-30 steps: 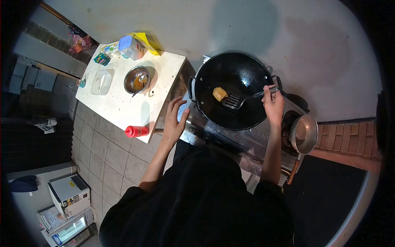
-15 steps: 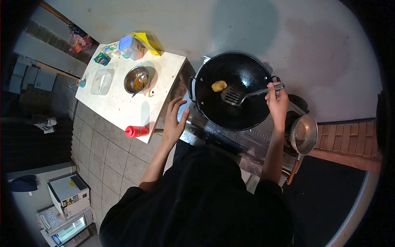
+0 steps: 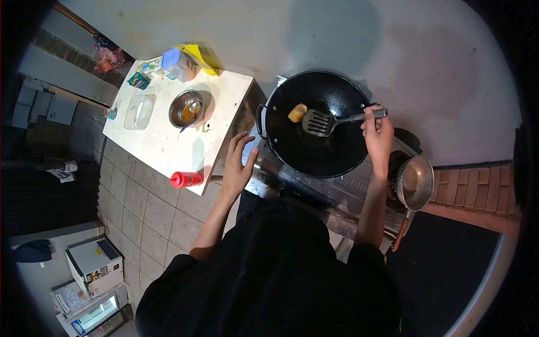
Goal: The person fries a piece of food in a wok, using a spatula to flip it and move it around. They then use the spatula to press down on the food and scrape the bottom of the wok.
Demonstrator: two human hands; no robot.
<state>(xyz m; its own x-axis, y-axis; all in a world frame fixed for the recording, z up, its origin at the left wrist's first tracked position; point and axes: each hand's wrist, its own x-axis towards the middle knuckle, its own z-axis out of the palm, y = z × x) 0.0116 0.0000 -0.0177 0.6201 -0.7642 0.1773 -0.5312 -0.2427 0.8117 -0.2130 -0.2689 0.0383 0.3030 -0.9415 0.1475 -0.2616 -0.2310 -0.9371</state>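
My right hand (image 3: 378, 132) is closed round the handle of a slotted metal spatula (image 3: 319, 123). The spatula's blade lies inside a black two-handled wok (image 3: 320, 160), right beside a golden-brown piece of food (image 3: 297, 113). Whether blade and food touch is hard to make out. The wok sits on a metal stove (image 3: 303, 194). Off the wok's left side, my left hand (image 3: 240, 163) hovers with its fingers spread and bent, holding nothing, close to the wok's left handle (image 3: 260, 122).
At left, a white table (image 3: 163, 149) bears a steel bowl (image 3: 178, 112) with a spoon, a clear plastic container (image 3: 139, 111), a red squeeze bottle (image 3: 186, 179) and a blue-lidded tub (image 3: 178, 64). A dented metal saucepan (image 3: 415, 182) stands on the stove's right side.
The spatula blade has shifted slightly up and turned in the wok. The piece of food now lies tilted, showing a browner face. My left hand has stayed in place.
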